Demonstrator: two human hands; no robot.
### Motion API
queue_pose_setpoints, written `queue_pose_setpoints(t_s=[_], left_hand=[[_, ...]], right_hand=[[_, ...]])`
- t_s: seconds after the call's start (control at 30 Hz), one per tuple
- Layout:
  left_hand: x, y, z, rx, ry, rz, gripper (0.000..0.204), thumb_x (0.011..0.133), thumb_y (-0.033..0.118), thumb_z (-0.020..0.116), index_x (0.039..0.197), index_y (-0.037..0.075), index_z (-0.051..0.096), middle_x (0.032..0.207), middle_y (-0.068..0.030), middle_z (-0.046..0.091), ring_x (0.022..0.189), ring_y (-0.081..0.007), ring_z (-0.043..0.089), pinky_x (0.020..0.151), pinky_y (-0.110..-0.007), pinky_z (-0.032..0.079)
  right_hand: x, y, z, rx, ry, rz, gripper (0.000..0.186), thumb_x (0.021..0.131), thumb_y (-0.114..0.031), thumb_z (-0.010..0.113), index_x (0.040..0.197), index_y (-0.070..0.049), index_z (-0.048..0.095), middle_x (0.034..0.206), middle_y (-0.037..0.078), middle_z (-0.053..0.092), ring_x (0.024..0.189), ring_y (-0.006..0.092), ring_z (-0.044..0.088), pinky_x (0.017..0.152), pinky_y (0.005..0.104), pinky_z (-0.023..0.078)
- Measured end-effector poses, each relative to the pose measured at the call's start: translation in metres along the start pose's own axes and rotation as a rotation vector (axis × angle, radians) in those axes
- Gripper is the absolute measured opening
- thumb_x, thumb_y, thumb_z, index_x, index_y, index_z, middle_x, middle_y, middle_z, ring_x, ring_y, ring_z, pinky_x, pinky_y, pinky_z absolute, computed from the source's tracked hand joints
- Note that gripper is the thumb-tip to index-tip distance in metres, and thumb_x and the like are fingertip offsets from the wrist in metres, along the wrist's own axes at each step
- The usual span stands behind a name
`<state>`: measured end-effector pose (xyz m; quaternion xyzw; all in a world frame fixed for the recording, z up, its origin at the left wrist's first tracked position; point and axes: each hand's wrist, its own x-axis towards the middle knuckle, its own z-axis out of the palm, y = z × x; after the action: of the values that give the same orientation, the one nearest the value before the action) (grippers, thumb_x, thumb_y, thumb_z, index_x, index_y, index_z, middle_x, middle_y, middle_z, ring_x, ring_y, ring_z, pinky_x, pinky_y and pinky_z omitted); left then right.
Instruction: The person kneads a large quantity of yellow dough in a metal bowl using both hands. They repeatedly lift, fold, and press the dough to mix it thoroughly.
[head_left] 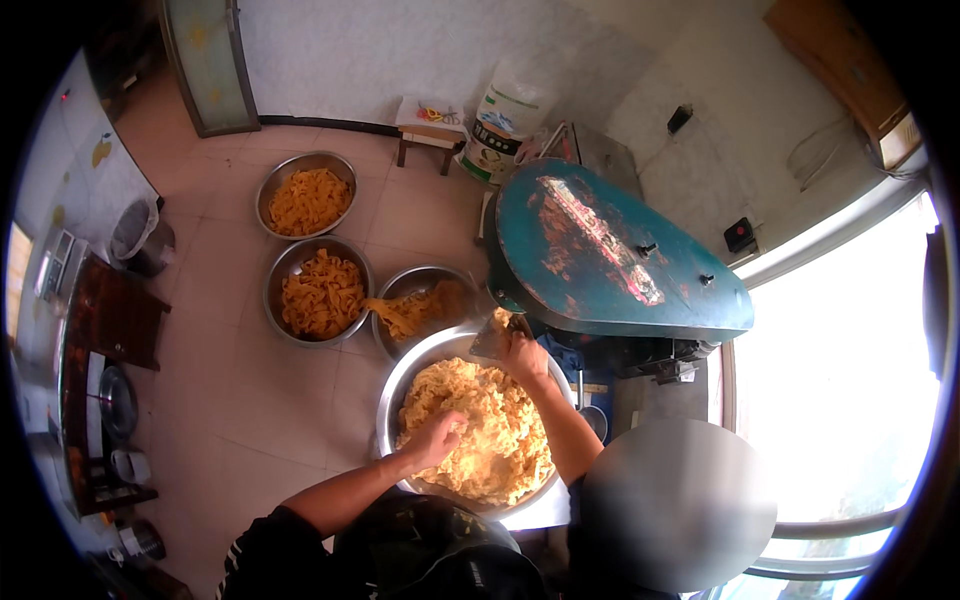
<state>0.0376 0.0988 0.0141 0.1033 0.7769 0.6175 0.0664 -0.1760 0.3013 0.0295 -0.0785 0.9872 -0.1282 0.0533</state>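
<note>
A wide steel bowl [390, 400] of pale, crumbly dough [480, 450] sits below me. My left hand [438, 435] is over the dough, fingers curled, their contents unclear. My right hand [525, 355] is closed at the metal chute [488, 342] beneath the green machine [590, 240], where pale dough shows; what it grips is hidden. An orange dough strip [395, 315] extends from under the machine area into a steel bowl [445, 277]. Two more steel bowls hold orange noodle strips [310, 200], [320, 295] farther left.
A dark wooden cabinet [130, 320] and bin [150, 240] stand at left. A stool [430, 135] and white sack [500, 130] stand by the back wall. A bright window [830, 380] is at right. A blurred round shape [680, 500] covers the lower right.
</note>
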Motion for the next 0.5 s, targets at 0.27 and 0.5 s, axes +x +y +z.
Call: queue_pose_setpoints(t_s=[0.27, 0.5], left_hand=[[0.001, 0.015, -0.016, -0.043, -0.053, -0.134, 0.052, 0.084, 0.000, 0.064, 0.136, 0.003, 0.056, 0.128, -0.0185, 0.056, 0.112, -0.0304, 0.058, 0.093, -0.037, 0.050], [0.001, 0.006, -0.013, 0.017, 0.017, -0.049, 0.055, 0.087, -0.002, 0.062, 0.140, 0.001, 0.053, 0.133, -0.0224, 0.055, 0.119, -0.0341, 0.060, 0.097, -0.037, 0.052]], right_hand=[[0.006, 0.001, 0.011, 0.021, 0.073, 0.008, 0.046, 0.101, -0.044, 0.050, 0.095, -0.002, 0.070, 0.084, 0.030, 0.071, 0.080, 0.0495, 0.071, 0.074, 0.0585, 0.057], [0.002, -0.023, -0.004, -0.004, -0.030, 0.075, 0.047, 0.103, -0.043, 0.046, 0.110, -0.003, 0.068, 0.091, 0.031, 0.072, 0.084, 0.0477, 0.072, 0.078, 0.0570, 0.058]])
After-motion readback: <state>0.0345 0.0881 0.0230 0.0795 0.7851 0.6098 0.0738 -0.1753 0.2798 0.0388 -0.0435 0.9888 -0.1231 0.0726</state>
